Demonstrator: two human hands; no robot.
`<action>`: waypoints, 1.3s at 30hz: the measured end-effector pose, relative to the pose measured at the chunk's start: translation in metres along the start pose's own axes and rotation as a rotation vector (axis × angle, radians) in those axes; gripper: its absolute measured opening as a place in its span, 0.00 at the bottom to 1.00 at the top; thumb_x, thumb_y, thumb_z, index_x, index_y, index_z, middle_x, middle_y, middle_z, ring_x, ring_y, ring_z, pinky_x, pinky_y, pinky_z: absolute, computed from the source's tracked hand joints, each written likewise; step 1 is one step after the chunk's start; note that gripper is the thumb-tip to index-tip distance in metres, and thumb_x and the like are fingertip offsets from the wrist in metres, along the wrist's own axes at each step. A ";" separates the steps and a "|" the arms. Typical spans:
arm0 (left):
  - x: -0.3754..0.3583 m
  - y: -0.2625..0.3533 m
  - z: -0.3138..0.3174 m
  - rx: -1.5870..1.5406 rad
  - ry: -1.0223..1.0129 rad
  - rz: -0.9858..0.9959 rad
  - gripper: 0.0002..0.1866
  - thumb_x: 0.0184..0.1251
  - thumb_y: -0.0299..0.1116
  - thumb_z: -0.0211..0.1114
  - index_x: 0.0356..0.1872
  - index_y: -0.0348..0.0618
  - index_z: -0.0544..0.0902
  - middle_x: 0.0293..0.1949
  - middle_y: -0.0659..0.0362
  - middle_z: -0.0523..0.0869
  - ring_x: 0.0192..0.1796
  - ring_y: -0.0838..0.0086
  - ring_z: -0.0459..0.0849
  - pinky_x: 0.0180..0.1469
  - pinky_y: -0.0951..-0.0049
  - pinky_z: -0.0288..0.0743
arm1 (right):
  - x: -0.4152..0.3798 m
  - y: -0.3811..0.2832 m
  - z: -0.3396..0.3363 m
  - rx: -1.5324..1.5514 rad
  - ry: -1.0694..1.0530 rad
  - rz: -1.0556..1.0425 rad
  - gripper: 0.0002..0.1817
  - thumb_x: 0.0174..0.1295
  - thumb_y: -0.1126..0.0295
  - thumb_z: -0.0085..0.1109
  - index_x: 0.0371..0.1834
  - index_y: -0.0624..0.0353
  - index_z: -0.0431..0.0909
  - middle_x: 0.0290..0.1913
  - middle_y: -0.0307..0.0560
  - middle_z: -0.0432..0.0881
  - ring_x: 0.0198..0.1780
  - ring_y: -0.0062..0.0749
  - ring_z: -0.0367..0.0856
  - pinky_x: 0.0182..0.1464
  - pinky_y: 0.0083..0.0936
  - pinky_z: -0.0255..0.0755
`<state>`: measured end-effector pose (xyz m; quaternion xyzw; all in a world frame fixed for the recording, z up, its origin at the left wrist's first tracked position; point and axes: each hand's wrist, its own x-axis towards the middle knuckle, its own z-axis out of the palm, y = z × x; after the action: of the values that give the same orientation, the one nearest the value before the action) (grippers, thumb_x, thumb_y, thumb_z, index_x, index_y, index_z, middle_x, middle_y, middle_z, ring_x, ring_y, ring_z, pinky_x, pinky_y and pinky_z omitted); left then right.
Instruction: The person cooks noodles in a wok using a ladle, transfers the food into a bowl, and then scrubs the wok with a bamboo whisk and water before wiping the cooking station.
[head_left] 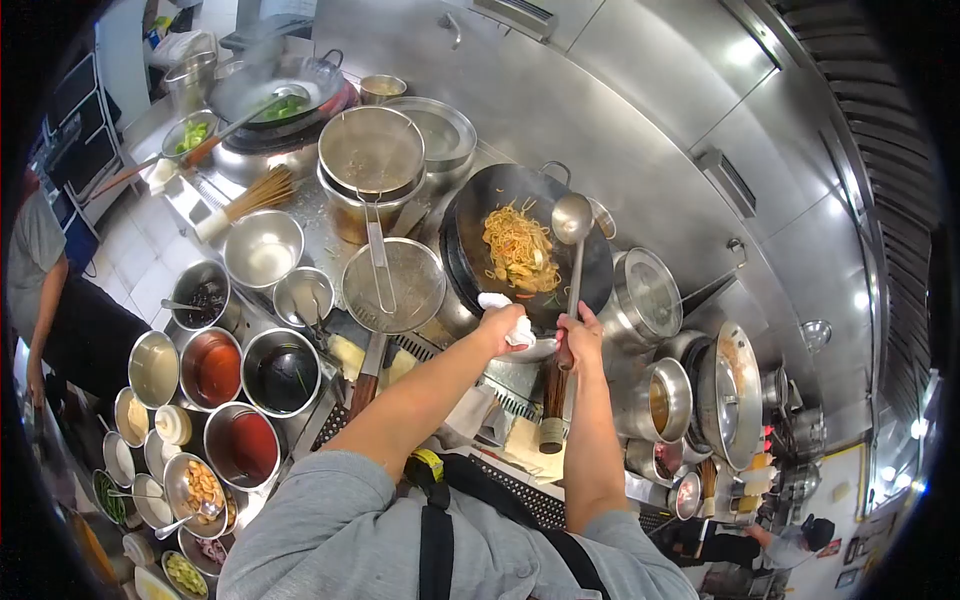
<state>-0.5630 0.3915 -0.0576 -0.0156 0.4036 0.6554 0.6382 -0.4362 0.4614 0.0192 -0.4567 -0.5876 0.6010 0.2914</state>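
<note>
My left hand [497,332] is closed around a folded white cloth [522,333] at the near rim of a dark wok [470,225]. Whether a wok handle lies under the cloth is hidden. Stir-fried noodles [520,248] with bits of vegetable lie in the wok. In my right hand [584,340] is the wooden handle of a long metal ladle [572,219]. Its bowl hangs over the wok's right side, beside the noodles and apart from them. Below my right hand rests a bamboo wok brush [552,405].
Left of the wok are a round strainer [394,284] and a mesh skimmer over a pot [372,150]. Sauce pots [282,371] and ingredient bowls [195,490] crowd the left. Another wok [275,95] steams at the back. Metal pots [650,295] stand right. Other people [60,290] are at both sides.
</note>
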 end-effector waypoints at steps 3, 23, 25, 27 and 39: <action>0.004 -0.001 -0.001 -0.002 -0.019 -0.018 0.12 0.56 0.36 0.59 0.40 0.45 0.74 0.33 0.57 0.80 0.32 0.63 0.82 0.29 0.57 0.78 | 0.000 -0.005 0.010 -0.118 -0.180 -0.030 0.38 0.55 0.79 0.54 0.69 0.63 0.49 0.22 0.42 0.74 0.14 0.23 0.69 0.12 0.21 0.65; -0.005 0.004 0.000 -0.019 0.044 0.008 0.11 0.55 0.35 0.58 0.38 0.45 0.73 0.31 0.57 0.79 0.30 0.62 0.81 0.30 0.56 0.77 | 0.003 -0.008 -0.015 -0.023 -0.053 0.025 0.36 0.56 0.79 0.56 0.69 0.59 0.53 0.24 0.42 0.75 0.15 0.22 0.70 0.13 0.22 0.65; -0.006 0.001 0.001 -0.023 0.045 0.007 0.10 0.55 0.35 0.58 0.37 0.45 0.74 0.31 0.57 0.79 0.30 0.62 0.81 0.29 0.56 0.77 | -0.003 -0.002 -0.023 -0.167 -0.271 0.046 0.37 0.57 0.78 0.56 0.70 0.57 0.51 0.24 0.41 0.74 0.16 0.21 0.69 0.13 0.20 0.65; -0.015 0.007 0.003 0.020 0.061 0.004 0.09 0.55 0.35 0.57 0.36 0.47 0.74 0.34 0.57 0.78 0.35 0.61 0.81 0.35 0.54 0.78 | -0.029 -0.006 -0.043 -0.262 -0.279 0.009 0.33 0.57 0.77 0.57 0.68 0.55 0.58 0.24 0.39 0.74 0.15 0.19 0.69 0.14 0.19 0.64; -0.087 0.003 0.027 -0.067 0.007 -0.071 0.09 0.61 0.34 0.54 0.41 0.47 0.72 0.32 0.54 0.79 0.31 0.60 0.81 0.25 0.54 0.75 | -0.206 -0.087 -0.165 -0.760 -0.340 0.018 0.31 0.54 0.75 0.61 0.64 0.52 0.65 0.41 0.45 0.82 0.30 0.22 0.76 0.36 0.24 0.73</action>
<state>-0.5360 0.3347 0.0089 -0.0534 0.3828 0.6454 0.6588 -0.2201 0.3634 0.1640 -0.4312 -0.8033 0.4108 -0.0045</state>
